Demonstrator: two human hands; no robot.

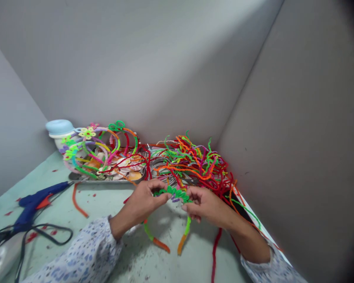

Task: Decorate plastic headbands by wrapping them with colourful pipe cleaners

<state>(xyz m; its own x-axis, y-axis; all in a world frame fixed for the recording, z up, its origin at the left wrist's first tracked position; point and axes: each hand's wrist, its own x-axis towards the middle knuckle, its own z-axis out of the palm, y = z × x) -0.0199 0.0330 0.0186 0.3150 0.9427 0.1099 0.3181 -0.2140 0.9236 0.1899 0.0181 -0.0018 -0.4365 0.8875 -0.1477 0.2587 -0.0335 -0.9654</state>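
Between my two hands is a headband (149, 232) wrapped in pipe cleaner, its green and orange ends pointing toward me. Looped green pipe cleaner (177, 193) with a bit of purple sits along its top. My left hand (146, 202) pinches the left side of this top part with thumb and forefinger. On the other side, my right hand (203, 202) grips the right end, fingers curled in. The fingers cover parts of the band near both grips. Just behind my hands lies a heap of colourful pipe cleaners (194, 157).
A metal tray (106, 181) of shells stands at the back left, with several finished headbands (115, 137) on it. Behind it is a white jar with a blue lid (59, 127). A blue glue gun (32, 204) and its black cord (56, 236) lie at left. Walls enclose the table.
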